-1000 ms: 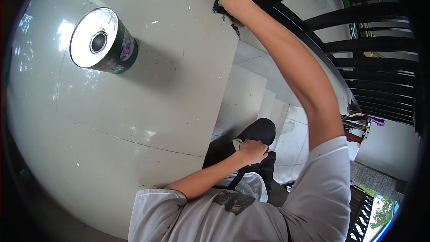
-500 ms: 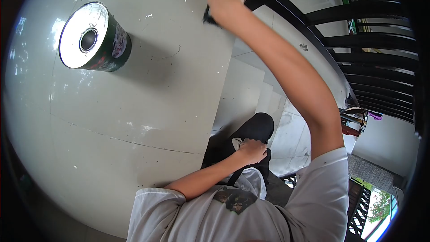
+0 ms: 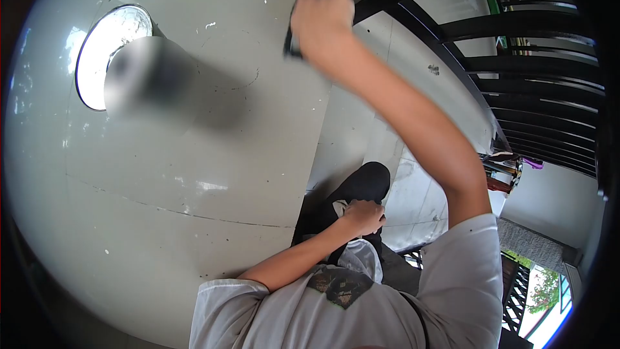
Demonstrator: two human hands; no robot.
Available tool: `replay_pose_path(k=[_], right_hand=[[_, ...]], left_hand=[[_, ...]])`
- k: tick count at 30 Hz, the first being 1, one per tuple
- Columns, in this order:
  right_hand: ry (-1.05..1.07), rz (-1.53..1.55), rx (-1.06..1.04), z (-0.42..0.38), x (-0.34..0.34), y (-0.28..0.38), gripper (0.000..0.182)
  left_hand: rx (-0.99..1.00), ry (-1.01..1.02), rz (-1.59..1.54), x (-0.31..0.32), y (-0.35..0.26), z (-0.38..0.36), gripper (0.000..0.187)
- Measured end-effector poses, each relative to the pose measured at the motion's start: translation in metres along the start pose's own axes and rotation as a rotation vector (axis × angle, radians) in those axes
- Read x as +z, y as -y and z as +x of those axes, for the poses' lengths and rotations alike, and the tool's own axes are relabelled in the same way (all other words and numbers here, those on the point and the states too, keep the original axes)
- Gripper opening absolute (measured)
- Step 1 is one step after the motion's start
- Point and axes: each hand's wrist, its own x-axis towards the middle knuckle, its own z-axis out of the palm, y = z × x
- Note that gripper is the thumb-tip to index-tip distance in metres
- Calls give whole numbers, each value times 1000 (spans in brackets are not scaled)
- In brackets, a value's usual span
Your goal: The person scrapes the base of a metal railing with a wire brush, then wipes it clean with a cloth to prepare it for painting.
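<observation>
My right hand (image 3: 323, 22) is stretched far forward over the pale tiled surface (image 3: 213, 161), beside the black slatted railing. Its fingers are closed round a dark, flat object (image 3: 293, 46) that shows only at its left edge and touches the surface. My left hand (image 3: 366, 216) is curled shut over my lap by my dark-clothed knee (image 3: 368, 179). A bit of pale material (image 3: 339, 207) shows beside its fingers; what they hold is hidden.
A round can with a shiny top (image 3: 97, 58) stands at the upper left, its side blurred. The black railing (image 3: 529, 64) runs along the upper right. Past the surface's edge lies a lower tiled floor (image 3: 420, 200). Coloured items (image 3: 504, 171) lie at the right.
My right hand has moved a little back toward me with the dark object. My left hand has stayed in place. The can's side has become blurred, and the view has shifted slightly.
</observation>
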Motion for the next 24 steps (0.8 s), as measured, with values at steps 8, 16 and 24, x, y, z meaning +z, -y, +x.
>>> replay_pose_path(k=[8,16,24], right_hand=[[-132,-78,34,31,11,-17,30],[-122,9,86,20,6,-21,28],[-281,50,135,24,21,-10,27]], left_hand=[[-13,2,40,-1,-3,-3,31],[-32,-16,-45,-12,-7,-6,31],[-81,44,-152,-48,-9,-15,33]])
